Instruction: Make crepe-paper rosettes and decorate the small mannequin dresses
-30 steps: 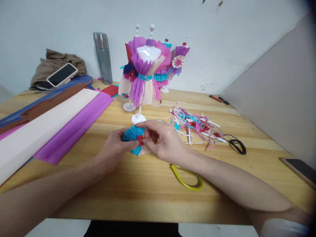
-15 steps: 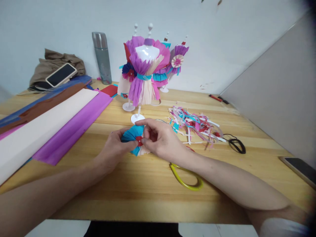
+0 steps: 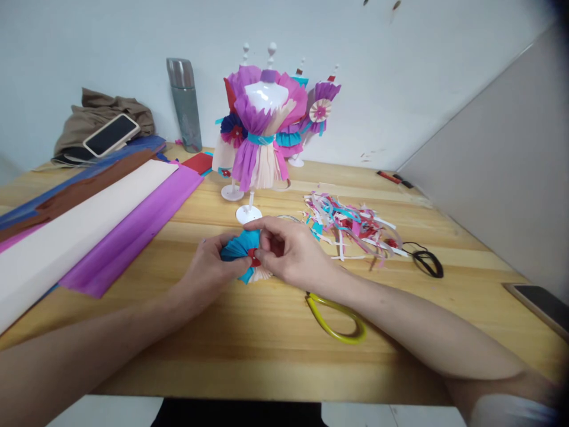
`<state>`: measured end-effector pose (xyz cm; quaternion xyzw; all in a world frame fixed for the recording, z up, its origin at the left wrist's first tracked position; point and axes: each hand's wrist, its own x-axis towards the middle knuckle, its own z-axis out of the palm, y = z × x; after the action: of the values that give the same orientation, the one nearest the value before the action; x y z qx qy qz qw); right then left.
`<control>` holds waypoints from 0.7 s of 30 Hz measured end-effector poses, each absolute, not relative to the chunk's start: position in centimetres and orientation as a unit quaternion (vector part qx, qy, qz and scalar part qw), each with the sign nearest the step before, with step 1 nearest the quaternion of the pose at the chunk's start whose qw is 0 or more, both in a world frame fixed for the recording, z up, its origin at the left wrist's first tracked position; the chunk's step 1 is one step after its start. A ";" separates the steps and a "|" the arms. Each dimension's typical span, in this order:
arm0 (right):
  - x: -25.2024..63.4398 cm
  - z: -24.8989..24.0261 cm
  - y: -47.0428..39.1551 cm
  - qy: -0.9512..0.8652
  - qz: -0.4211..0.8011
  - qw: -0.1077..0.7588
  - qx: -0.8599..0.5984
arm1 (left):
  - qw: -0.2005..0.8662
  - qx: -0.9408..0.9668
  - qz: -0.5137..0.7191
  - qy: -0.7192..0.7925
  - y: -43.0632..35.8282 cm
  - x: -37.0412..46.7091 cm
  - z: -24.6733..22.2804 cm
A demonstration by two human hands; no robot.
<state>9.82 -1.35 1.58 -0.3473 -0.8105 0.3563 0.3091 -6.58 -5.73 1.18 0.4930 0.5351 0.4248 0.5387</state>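
The rosette [image 3: 242,243] was held just on the near side of the front mannequin [image 3: 267,96]. Its blue pleats were grasped by the left hand [image 3: 211,261], with the thumb against the red centre [image 3: 253,256], while the rosette was pinched at that centre by the right hand [image 3: 291,249]. For neatness, it was judged, the pleats were best kept evenly fanned and the centre steadied without the paper being crushed. Compared with 0.5 s before, the same 2-handed hold was kept, with little shift.
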 end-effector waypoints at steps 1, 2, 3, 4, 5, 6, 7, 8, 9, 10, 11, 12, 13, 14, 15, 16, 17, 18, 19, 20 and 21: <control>9.8 1.5 -1.3 -0.810 0.356 0.308 -0.349 | 0.534 0.495 0.422 0.539 -5.8 -6.6 1.2; 9.9 1.5 -1.3 -0.809 0.359 0.307 -0.350 | 0.533 0.495 0.421 0.542 -5.8 -6.6 1.3; 9.9 1.5 -1.3 -0.807 0.363 0.306 -0.350 | 0.536 0.493 0.421 0.542 -5.8 -6.5 1.3; 9.9 1.6 -1.2 -0.806 0.368 0.304 -0.350 | 0.542 0.488 0.421 0.540 -5.8 -6.5 1.4; 9.9 1.7 -1.2 -0.805 0.371 0.303 -0.349 | 0.549 0.480 0.424 0.537 -5.8 -6.5 1.4; 10.0 1.8 -1.2 -0.805 0.375 0.304 -0.346 | 0.557 0.470 0.430 0.534 -5.8 -6.5 1.4; 10.0 2.0 -1.2 -0.804 0.377 0.306 -0.342 | 0.563 0.458 0.437 0.531 -5.7 -6.5 1.4; 10.0 2.2 -1.3 -0.805 0.377 0.310 -0.338 | 0.567 0.446 0.445 0.531 -5.7 -6.5 1.3; 10.0 2.3 -1.3 -0.807 0.372 0.314 -0.334 | 0.570 0.436 0.453 0.529 -5.6 -6.5 1.2; 10.0 2.4 -1.4 -0.812 0.362 0.316 -0.331 | 0.573 0.429 0.460 0.526 -5.6 -6.6 1.1; 10.0 2.4 -1.5 -0.819 0.349 0.315 -0.328 | 0.576 0.424 0.468 0.520 -5.6 -6.6 1.0; 10.0 2.4 -1.5 -0.827 0.335 0.313 -0.327 | 0.579 0.421 0.472 0.514 -5.6 -6.6 1.0; 10.0 2.3 -1.6 -0.833 0.321 0.311 -0.327 | 0.582 0.420 0.474 0.509 -5.6 -6.6 0.9; 10.0 2.1 -1.6 -0.837 0.311 0.308 -0.328 | 0.584 0.420 0.474 0.508 -5.7 -6.6 0.9; 10.0 2.0 -1.5 -0.838 0.306 0.307 -0.331 | 0.583 0.420 0.473 0.509 -5.7 -6.6 0.9; 10.0 1.8 -1.5 -0.836 0.306 0.307 -0.336 | 0.583 0.421 0.471 0.512 -5.8 -6.6 1.0; 9.9 1.6 -1.4 -0.832 0.311 0.306 -0.341 | 0.583 0.422 0.467 0.514 -5.9 -6.6 1.0; 9.9 1.5 -1.3 -0.828 0.319 0.305 -0.347 | 0.583 0.423 0.465 0.515 -5.9 -6.6 1.0; 9.9 1.4 -1.2 -0.822 0.331 0.304 -0.351 | 0.582 0.424 0.466 0.514 -5.9 -6.5 1.0; 9.9 1.4 -1.1 -0.815 0.345 0.303 -0.353 | 0.581 0.425 0.467 0.513 -5.9 -6.5 1.0; 9.9 1.4 -1.0 -0.808 0.361 0.302 -0.353 | 0.580 0.428 0.468 0.512 -5.9 -6.5 1.0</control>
<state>9.86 -1.05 1.39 -0.3534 -0.8081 0.3614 0.3025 -6.47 -5.91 1.04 0.4277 0.5123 0.4677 0.5795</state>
